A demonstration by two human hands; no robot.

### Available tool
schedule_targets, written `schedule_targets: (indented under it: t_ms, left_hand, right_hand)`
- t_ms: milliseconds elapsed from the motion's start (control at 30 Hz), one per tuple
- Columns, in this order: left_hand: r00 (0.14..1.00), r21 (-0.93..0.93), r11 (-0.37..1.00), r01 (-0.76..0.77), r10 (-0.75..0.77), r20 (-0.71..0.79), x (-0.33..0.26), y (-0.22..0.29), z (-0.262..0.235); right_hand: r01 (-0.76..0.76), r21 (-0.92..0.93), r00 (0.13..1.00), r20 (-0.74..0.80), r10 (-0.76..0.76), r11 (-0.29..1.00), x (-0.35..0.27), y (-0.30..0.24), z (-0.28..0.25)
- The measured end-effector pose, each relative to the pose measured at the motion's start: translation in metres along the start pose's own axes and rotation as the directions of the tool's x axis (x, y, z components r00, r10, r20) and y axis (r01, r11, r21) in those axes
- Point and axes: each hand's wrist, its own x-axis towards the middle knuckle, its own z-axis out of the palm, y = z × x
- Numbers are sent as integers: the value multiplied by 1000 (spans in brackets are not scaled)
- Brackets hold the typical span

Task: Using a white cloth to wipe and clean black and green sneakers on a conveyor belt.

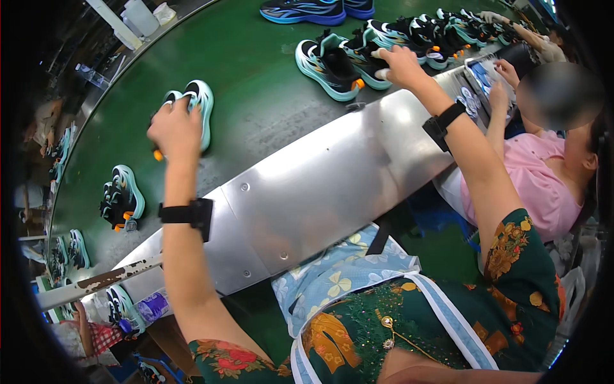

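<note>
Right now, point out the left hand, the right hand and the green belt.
left hand [174,128], head view, back of the hand
right hand [401,66], head view, knuckles
green belt [256,96], head view, bare middle stretch

Between your left hand [174,131] and your right hand [400,66], the green conveyor belt [256,96] lies open, and you can pass there freely. Toward the belt's far right edge, a close row of shoes [422,32] blocks the way. At the near edge, the steel side panel [320,179] stands between you and the belt. A co-worker's arm [499,109] crowds the right end.
</note>
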Motion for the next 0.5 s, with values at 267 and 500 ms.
schedule_targets:
  t_ms: [267, 500]
  left_hand:
    - [891, -898, 378, 227, 292, 349, -118, 162, -28]
    - [651, -689, 463, 558, 271, 709, -221, 121, -94]
  right_hand:
    - [181, -58, 979, 109, -174, 982, 3, -9, 49]
    - [245, 251, 954, 111, -279, 937, -11, -55, -2]
